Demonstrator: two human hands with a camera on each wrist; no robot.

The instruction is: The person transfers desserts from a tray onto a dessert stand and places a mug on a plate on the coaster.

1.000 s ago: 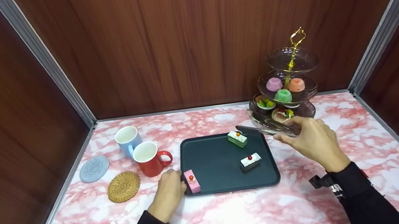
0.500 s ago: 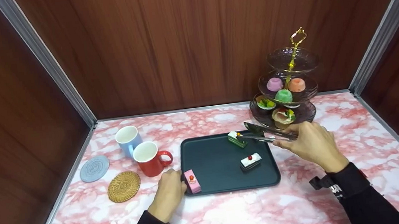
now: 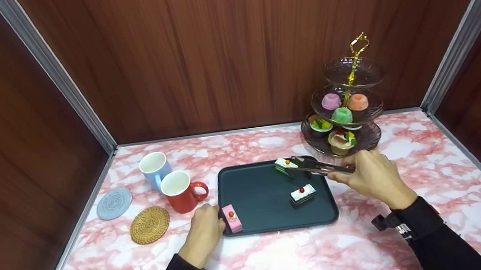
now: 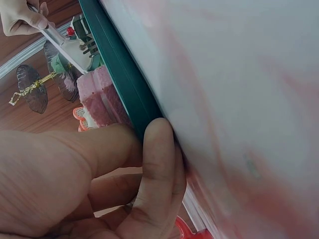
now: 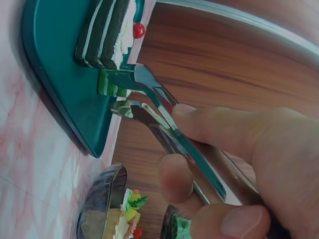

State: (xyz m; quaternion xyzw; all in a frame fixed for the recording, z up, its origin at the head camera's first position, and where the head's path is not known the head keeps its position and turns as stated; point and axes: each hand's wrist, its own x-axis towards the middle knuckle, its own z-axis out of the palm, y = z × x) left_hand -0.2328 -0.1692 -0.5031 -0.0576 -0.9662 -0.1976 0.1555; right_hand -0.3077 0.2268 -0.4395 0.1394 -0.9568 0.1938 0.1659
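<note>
My right hand (image 3: 370, 179) holds metal tongs (image 3: 323, 168) between thumb and fingers. The tongs' tips reach over the tray's far right part, right at the green layered cake (image 3: 286, 166) with an orange berry. In the right wrist view the tong arms (image 5: 164, 122) stand slightly apart beside that cake. My left hand (image 3: 205, 229) grips the near left edge of the dark green tray (image 3: 255, 183), thumb above and fingers below in the left wrist view. A pink cake (image 3: 232, 219) lies by that hand. A dark layered cake (image 3: 302, 195) with a red cherry sits at the tray's right.
A three-tier glass stand (image 3: 358, 114) with a gold handle carries small cakes and tarts at the back right. Left of the tray are a red mug (image 3: 182, 196), a light blue mug (image 3: 152, 168), a woven coaster (image 3: 150, 225) and a grey coaster (image 3: 114, 203).
The tongs have come down and toward me from beside the stand's bottom tier to the green cake, their arms drawing closer together. My left hand stays on the tray's edge.
</note>
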